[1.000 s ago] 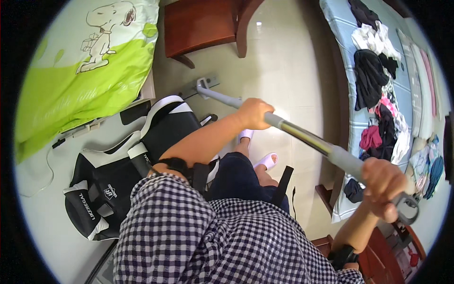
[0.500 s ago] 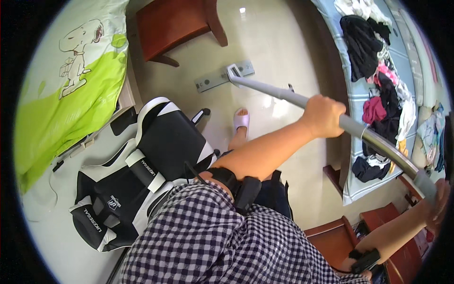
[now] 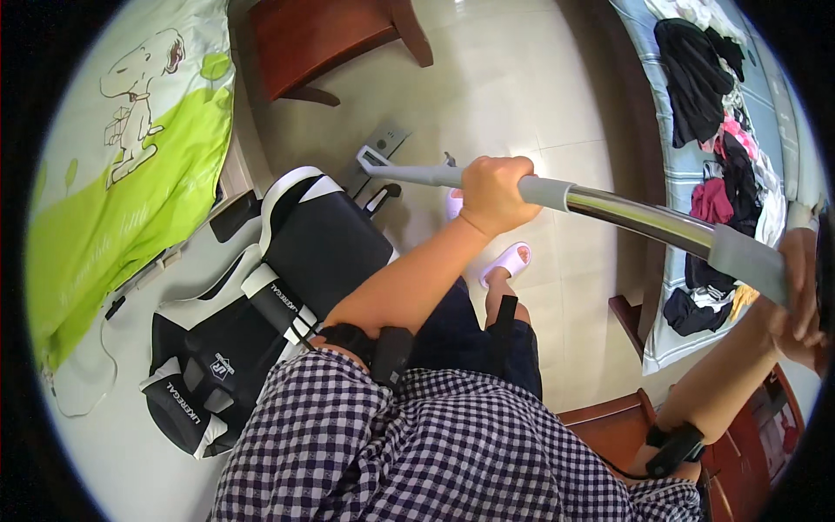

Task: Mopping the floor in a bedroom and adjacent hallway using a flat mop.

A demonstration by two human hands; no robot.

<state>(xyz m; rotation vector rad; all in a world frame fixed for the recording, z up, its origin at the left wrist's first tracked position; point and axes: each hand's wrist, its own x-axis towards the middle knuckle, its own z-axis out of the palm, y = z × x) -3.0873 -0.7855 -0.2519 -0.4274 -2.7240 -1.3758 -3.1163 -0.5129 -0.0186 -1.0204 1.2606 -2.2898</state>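
Observation:
A flat mop stretches across the view, its metal pole (image 3: 639, 209) running from far left to near right. My left hand (image 3: 497, 196) is closed round the grey lower sleeve of the pole. At the far right, my right hand (image 3: 802, 296) wraps the thick grey grip at the top end, partly lost in the dark rim. The slim mop head (image 3: 383, 150) lies on the floor by the gaming chair, tilted lengthwise and partly covered by the joint and the chair.
A black and white gaming chair (image 3: 326, 235) stands at left, near a bed with a green and white cover (image 3: 174, 165). A red-brown wooden chair (image 3: 322, 43) is beyond. At right, clothes (image 3: 691, 83) lie on a blue bed (image 3: 657, 339). My feet wear pale slippers (image 3: 507, 264).
The mop head has swung left, toward the gaming chair, and turned. My left hand has moved left with the pole, and my right hand has risen in view. A second slipper now shows.

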